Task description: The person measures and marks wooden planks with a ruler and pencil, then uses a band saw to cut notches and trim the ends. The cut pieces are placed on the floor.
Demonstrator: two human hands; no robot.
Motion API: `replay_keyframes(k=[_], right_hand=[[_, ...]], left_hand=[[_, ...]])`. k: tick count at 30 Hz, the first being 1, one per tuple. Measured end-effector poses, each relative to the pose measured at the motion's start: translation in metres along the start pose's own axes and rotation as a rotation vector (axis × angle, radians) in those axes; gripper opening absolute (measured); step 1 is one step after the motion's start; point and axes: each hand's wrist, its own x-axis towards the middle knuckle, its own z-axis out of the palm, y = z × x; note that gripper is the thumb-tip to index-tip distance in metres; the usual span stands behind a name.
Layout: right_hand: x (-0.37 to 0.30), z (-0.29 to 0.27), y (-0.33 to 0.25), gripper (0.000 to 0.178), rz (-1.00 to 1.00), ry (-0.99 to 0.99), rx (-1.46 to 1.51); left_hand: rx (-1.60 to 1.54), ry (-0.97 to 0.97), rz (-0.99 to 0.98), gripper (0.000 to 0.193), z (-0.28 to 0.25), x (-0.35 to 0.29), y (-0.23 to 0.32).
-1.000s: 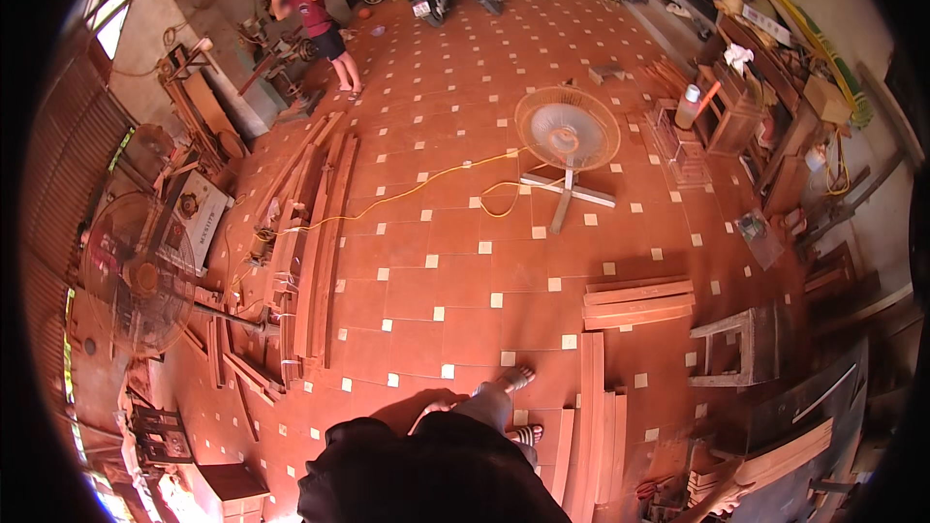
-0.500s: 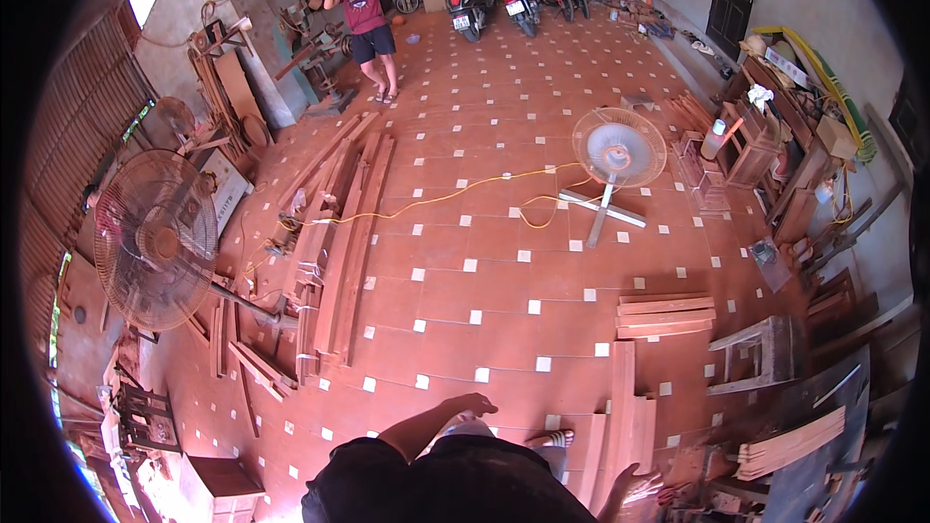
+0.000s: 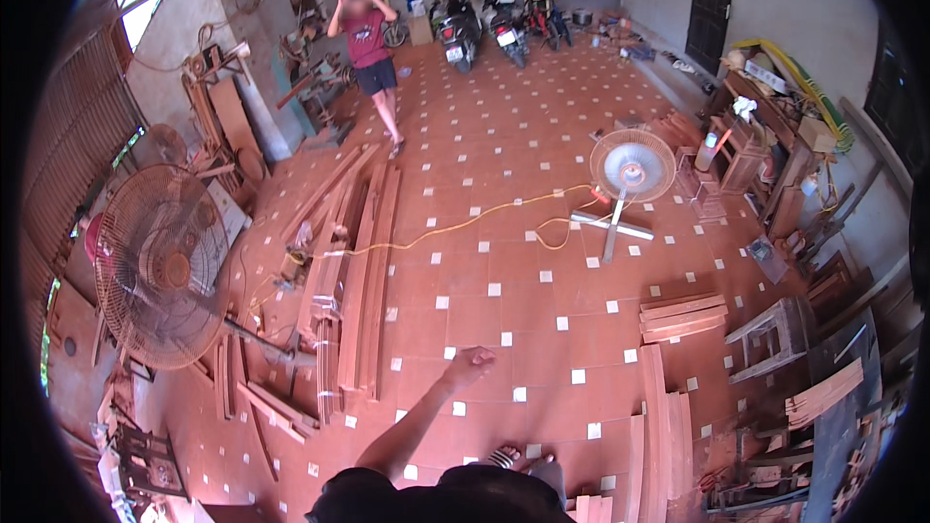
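My left hand is stretched out ahead of me over the tiled floor. Its fingers are loosely bent, slightly apart, and nothing shows in them. It touches nothing; the long reddish wooden beams lying to its left are the nearest stock. My right hand is out of the picture. On the right side, more long planks lie on the floor, with a short stack of boards beyond their far end. My sandalled foot shows below.
A large caged fan stands at left, a smaller one at right. A yellow cord crosses the floor. A wooden stool stands right. Another person is at the back, near parked motorbikes.
My left hand has swung forward, away from my body. My right hand has left the picture. The view has tilted up, and the other person has taken a step.
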Motion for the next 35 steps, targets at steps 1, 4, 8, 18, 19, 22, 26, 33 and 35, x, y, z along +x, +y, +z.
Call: replay_keyframes(k=[1,4,8,18,19,22,26,33,35], right_hand=[[-0.004,0.009,-0.004,0.064,-0.003,-0.046,0.043],[-0.013,0.009,0.004,0.067,0.013,-0.086,0.164],[-0.033,-0.005,0.066,0.072,0.057,-0.113,0.308],[-0.090,-0.038,0.359,0.026,-0.018,0.020,0.759],[-0.067,-0.025,0.370,0.021,-0.255,0.465,0.600],[-0.163,-0.119,0.344,0.025,0.007,0.467,0.262],[-0.304,-0.242,0.355,0.043,0.342,0.898,0.398],[-0.408,-0.326,0.474,0.043,0.611,1.276,0.377],[-0.378,-0.372,0.476,0.044,0.549,1.272,0.236]], left_hand=[[0.123,0.004,0.079,0.037,-0.001,0.006,-0.020],[0.412,0.012,0.236,0.031,0.055,0.006,-0.024],[0.327,-0.470,0.225,0.029,0.147,-0.047,-0.019],[0.436,-1.026,0.474,0.047,0.334,-0.244,-0.026],[0.394,-1.073,0.482,0.048,0.357,-0.243,-0.022],[0.570,-1.088,0.164,0.050,0.365,-0.298,-0.065],[0.591,-1.346,0.150,0.051,0.422,-0.353,-0.104],[0.535,-1.636,0.150,0.046,0.482,-0.466,-0.049],[0.257,-1.667,0.112,0.043,0.471,-0.496,0.010]])
